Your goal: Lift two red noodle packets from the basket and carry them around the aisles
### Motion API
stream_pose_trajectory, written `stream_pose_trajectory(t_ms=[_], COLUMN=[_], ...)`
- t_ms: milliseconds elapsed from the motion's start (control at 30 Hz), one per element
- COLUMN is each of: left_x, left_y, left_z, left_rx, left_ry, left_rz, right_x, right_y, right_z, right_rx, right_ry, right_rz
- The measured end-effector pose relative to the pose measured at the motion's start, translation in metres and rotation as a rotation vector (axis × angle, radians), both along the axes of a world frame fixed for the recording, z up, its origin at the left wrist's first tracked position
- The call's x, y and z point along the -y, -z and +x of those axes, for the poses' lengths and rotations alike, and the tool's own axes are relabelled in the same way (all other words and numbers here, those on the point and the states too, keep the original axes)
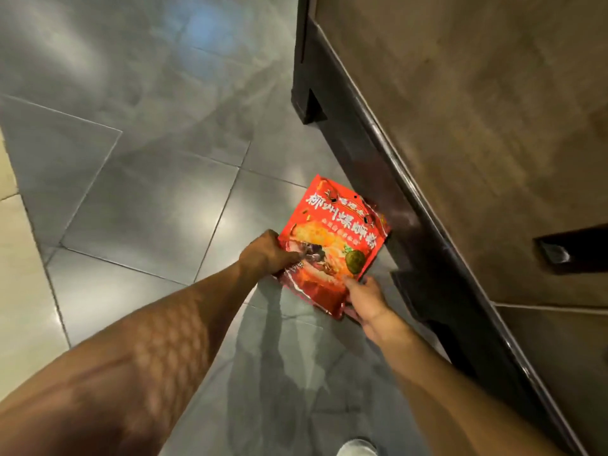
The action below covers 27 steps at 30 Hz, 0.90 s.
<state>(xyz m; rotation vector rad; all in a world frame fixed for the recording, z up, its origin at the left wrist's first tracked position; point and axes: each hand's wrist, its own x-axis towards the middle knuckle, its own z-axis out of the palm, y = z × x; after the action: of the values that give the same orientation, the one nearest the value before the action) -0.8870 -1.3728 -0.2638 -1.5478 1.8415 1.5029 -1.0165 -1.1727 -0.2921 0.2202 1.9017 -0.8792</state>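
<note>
A red food packet (332,235) with white printed characters and a picture of a noodle dish is held low over the grey tiled floor. My left hand (266,255) grips its left edge, thumb on the printed face. My right hand (365,302) holds the packet's near right corner, fingers under it and thumb on top. The packet's far corner lies close to the dark base of a wooden cabinet.
A brown wooden cabinet (477,133) with a dark plinth (388,179) and a dark recessed handle (572,250) fills the right side. Glossy grey floor tiles (148,209) spread left; pale tiles (19,291) border the far left. A light shoe tip (357,448) shows at the bottom.
</note>
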Motion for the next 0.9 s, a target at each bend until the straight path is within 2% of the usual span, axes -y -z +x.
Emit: stream_pose_trajectory(t_ms=[67, 167, 267, 400, 633, 900], left_x=[-0.002, -0.003, 0.006, 0.028, 0.075, 0.089], left_y=[-0.004, -0.028, -0.072, -0.148, -0.285, -0.378], left_z=[0.007, 0.036, 0.078, 0.14, 0.289, 0.51], left_rx=[-0.071, -0.143, -0.236, -0.373, -0.584, -0.694], left_ry=[-0.095, -0.226, -0.324, -0.328, -0.648, -1.023], left_rz=[0.138, 0.299, 0.426, 0.521, 0.531, 0.308], right_x=[0.009, 0.014, 0.024, 0.063, 0.171, 0.28], right_y=[-0.026, -0.06, -0.105, -0.172, -0.286, -0.382], right_z=[0.008, 0.021, 0.04, 0.077, 0.179, 0.389], right_rx=[0.075, 0.17, 0.216, 0.238, 0.253, 0.321], right_ry=[0.097, 0.123, 0.12, 0.039, -0.29, -0.713], right_rz=[-0.04, -0.051, -0.117, -0.218, -0.264, -0.279])
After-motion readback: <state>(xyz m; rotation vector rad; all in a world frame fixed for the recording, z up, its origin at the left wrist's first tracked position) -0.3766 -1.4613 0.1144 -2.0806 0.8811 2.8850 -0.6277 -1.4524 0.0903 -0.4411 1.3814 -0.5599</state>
